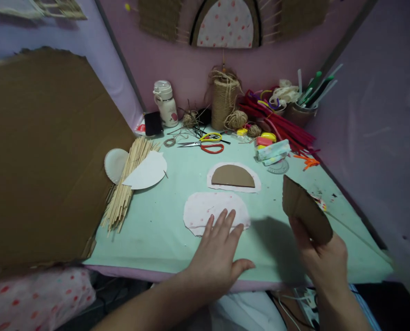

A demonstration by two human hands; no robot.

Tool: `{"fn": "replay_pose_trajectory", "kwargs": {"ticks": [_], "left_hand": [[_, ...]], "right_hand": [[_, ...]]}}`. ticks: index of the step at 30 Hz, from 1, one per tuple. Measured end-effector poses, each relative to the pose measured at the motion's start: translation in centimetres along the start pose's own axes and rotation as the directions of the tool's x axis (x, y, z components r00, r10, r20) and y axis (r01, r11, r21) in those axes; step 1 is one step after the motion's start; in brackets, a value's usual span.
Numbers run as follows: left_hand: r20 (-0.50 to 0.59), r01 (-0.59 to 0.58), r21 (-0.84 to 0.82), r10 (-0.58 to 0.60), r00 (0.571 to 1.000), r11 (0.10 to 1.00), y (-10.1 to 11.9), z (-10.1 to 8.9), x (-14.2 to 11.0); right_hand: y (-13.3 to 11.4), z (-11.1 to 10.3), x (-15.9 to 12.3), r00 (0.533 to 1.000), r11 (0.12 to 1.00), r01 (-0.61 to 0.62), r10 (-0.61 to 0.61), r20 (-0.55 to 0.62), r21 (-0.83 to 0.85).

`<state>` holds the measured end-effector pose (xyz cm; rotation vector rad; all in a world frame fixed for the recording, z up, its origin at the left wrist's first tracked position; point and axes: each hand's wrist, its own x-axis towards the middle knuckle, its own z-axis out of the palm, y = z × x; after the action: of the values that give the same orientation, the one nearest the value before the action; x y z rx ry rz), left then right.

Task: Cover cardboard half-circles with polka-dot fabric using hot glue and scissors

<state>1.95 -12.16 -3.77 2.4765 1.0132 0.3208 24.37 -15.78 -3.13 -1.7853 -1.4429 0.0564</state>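
Note:
My left hand (pixel 218 250) lies flat with fingers stretched out, its fingertips resting on the near edge of a pale pink dotted fabric semicircle (pixel 208 209) on the mint table (pixel 156 230). My right hand (pixel 320 257) grips a brown cardboard semicircle (pixel 304 209) and holds it raised above the table's right side. Farther back lies another cardboard semicircle (pixel 233 176) on top of a white fabric piece (pixel 256 184).
A large brown cardboard sheet (pixel 42 156) leans at the left. Bamboo sticks (pixel 127 184), white paper plates (pixel 146 172), scissors (pixel 205 145), twine spools (pixel 223 99), red pipe cleaners (pixel 280 122), a bottle (pixel 166 105) and a pen cup (pixel 299 112) crowd the back.

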Motion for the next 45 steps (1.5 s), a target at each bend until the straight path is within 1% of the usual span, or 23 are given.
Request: {"fn": "replay_pose_trajectory", "kwargs": {"ticks": [2,5,6,8,10,13,16,18,19,21,23,25,26,28,31,35,38,40,42,43,44,45], "left_hand": [[-0.098,-0.006,0.002,0.006,0.995,1.0,-0.9,-1.1,-0.6],[-0.269,0.021,0.038,-0.01,0.963,0.999,-2.4,-2.8,-2.0],[-0.297,0.034,0.069,-0.012,0.955,0.997,-2.8,-3.0,-2.5],[-0.299,0.058,0.129,-0.017,0.954,0.99,-3.4,-3.0,-3.3],[-0.28,0.075,0.17,-0.025,0.96,0.983,-3.8,-2.6,-3.7],[-0.273,0.094,0.184,-0.041,0.961,0.978,-4.2,-1.9,-3.6],[-0.288,0.09,0.188,-0.033,0.957,0.978,-4.6,-1.5,-3.2],[-0.308,0.068,0.205,-0.001,0.951,0.976,-4.8,-1.4,-3.2],[-0.318,0.056,0.216,0.016,0.948,0.975,-4.9,-1.3,-3.3],[-0.326,0.043,0.236,0.037,0.945,0.971,-4.9,-1.2,-3.6],[-0.324,0.04,0.238,0.04,0.945,0.97,-4.7,-1.1,-4.0],[-0.323,0.038,0.22,0.036,0.946,0.975,-4.5,-0.9,-4.4],[-0.327,0.036,0.212,0.036,0.944,0.976,-4.3,-0.7,-4.6],[-0.343,0.04,0.215,0.037,0.939,0.976,-4.0,-0.4,-5.1],[-0.341,0.059,0.239,0.027,0.94,0.969,-3.6,0.0,-6.0],[-0.278,0.054,0.239,0.015,0.961,0.969,-3.3,0.0,-7.2],[-0.252,0.054,0.219,0.003,0.968,0.974,-3.4,0.1,-7.8],[-0.261,0.061,0.196,-0.008,0.965,0.979,-3.4,0.2,-8.0],[-0.28,0.06,0.178,-0.008,0.96,0.982,-3.5,0.3,-8.1],[-0.287,0.061,0.173,-0.009,0.958,0.983,-3.5,0.4,-8.1],[-0.295,0.062,0.17,-0.009,0.955,0.984,-3.5,0.4,-8.0],[-0.303,0.064,0.169,-0.01,0.953,0.984,-3.5,0.5,-8.0]], "right_hand": [[0.2,0.1,-0.2,1.0,1.0,0.02,-0.02,-0.008,-0.013],[0.3,0.3,-0.2,0.996,0.996,0.086,-0.086,-0.005,-0.026],[0.3,0.4,-0.1,0.994,0.994,0.106,-0.106,0.008,-0.025],[0.2,0.8,-0.1,0.99,0.99,0.138,-0.137,0.045,-0.01],[0.1,1.3,0.0,0.98,0.985,0.17,-0.17,0.105,0.013],[-0.5,2.1,0.2,0.949,0.972,0.231,-0.235,0.209,0.045],[-1.5,2.9,0.9,0.913,0.955,0.286,-0.295,0.281,0.074],[-2.5,3.5,1.6,0.869,0.935,0.347,-0.35,0.349,0.074],[-3.1,4.0,1.9,0.838,0.919,0.389,-0.382,0.389,0.064],[-4.2,5.0,2.5,0.764,0.872,0.489,-0.446,0.466,0.034],[-4.9,6.1,2.8,0.682,0.82,0.573,-0.484,0.548,0.012],[-5.2,6.9,2.8,0.613,0.792,0.61,-0.487,0.622,0.02],[-5.2,7.2,2.7,0.59,0.791,0.612,-0.483,0.647,0.033],[-5.0,7.4,2.5,0.567,0.799,0.598,-0.478,0.671,0.064],[-4.8,7.3,2.1,0.562,0.81,0.582,-0.464,0.684,0.071],[-5.1,7.0,2.2,0.577,0.818,0.574,-0.442,0.687,0.044],[-5.2,6.7,2.8,0.583,0.816,0.574,-0.461,0.668,0.062],[-4.9,6.7,3.3,0.599,0.811,0.579,-0.498,0.627,0.091],[-4.4,6.7,3.8,0.634,0.807,0.577,-0.542,0.551,0.131],[-4.0,6.6,4.1,0.666,0.811,0.567,-0.554,0.5,0.144],[-3.8,6.5,4.4,0.707,0.821,0.551,-0.555,0.439,0.151],[-3.5,6.2,4.7,0.759,0.838,0.524,-0.54,0.364,0.15]]}}
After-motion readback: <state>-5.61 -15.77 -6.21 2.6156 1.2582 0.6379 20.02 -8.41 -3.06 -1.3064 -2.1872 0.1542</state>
